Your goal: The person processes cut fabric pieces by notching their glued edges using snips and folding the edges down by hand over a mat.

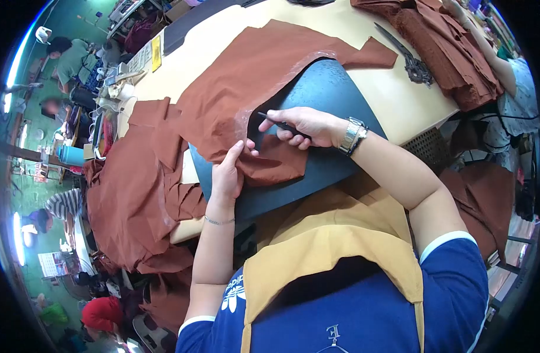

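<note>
Rust-brown fabric (252, 65) lies over a dark blue-grey board (329, 88) on the pale table (211, 35). A pale line runs along the fabric's curved edge. My left hand (227, 170) pinches that edge between thumb and fingers, at the board's left part. Just to the right, my right hand (302, 126) is closed around a slim black tool (289, 128), its tip pointing up and left, near the fabric edge. What kind of tool it is, I cannot make out for certain.
Large black scissors (414, 67) lie at the upper right, beside a stack of rust-brown fabric (441, 47). More brown fabric (134, 194) hangs over the table's left side. A person's arm (488, 50) reaches in at the far right. Several people sit at the left.
</note>
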Tool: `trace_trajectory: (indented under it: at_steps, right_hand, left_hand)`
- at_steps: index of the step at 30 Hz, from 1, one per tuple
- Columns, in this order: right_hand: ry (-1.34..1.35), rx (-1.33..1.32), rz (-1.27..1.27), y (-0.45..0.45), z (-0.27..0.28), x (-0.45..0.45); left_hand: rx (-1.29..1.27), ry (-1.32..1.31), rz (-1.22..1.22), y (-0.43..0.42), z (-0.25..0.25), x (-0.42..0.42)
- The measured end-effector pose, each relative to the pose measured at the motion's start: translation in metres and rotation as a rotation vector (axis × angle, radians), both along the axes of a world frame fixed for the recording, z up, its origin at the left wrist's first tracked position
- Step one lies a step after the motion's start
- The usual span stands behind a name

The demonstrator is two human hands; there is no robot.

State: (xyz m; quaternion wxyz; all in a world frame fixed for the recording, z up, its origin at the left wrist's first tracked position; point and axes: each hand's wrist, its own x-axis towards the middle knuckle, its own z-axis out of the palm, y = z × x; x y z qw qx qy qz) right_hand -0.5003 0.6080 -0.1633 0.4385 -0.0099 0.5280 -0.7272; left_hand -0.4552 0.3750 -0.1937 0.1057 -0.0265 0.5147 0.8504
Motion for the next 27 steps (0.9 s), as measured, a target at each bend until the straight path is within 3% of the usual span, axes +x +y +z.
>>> trace_trajectory:
  at_steps: [14,20,27]
  right_hand:
    - [-0.119,-0.207,-0.027,-0.012,-0.015,-0.016]
    - [-0.039,-0.167,-0.028,-0.012,-0.015,-0.012]
    - [-0.135,-0.179,0.006,-0.009,-0.012,-0.015]
  left_hand:
    - [-0.006,-0.055,0.012,-0.002,-0.002,0.001]
    - [-0.029,-0.053,0.033,-0.001,0.001,0.002]
    - [-0.012,-0.069,0.028,-0.002,0.000,0.001]
